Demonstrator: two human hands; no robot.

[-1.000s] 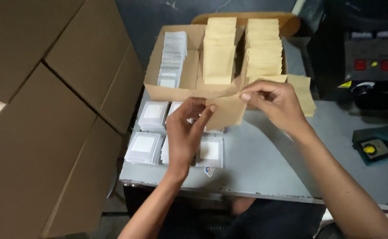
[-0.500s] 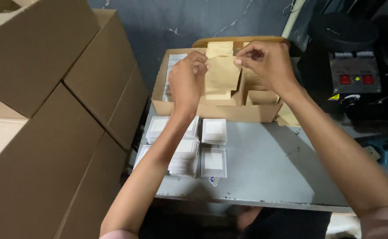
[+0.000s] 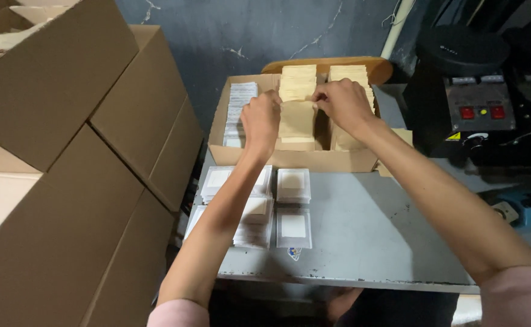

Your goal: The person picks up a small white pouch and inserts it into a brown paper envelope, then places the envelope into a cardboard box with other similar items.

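Both hands grasp one brown paper envelope over an open cardboard box on the tabletop: left hand pinching its left edge, right hand its top right corner. Stacks of white packets lie just in front of the box.
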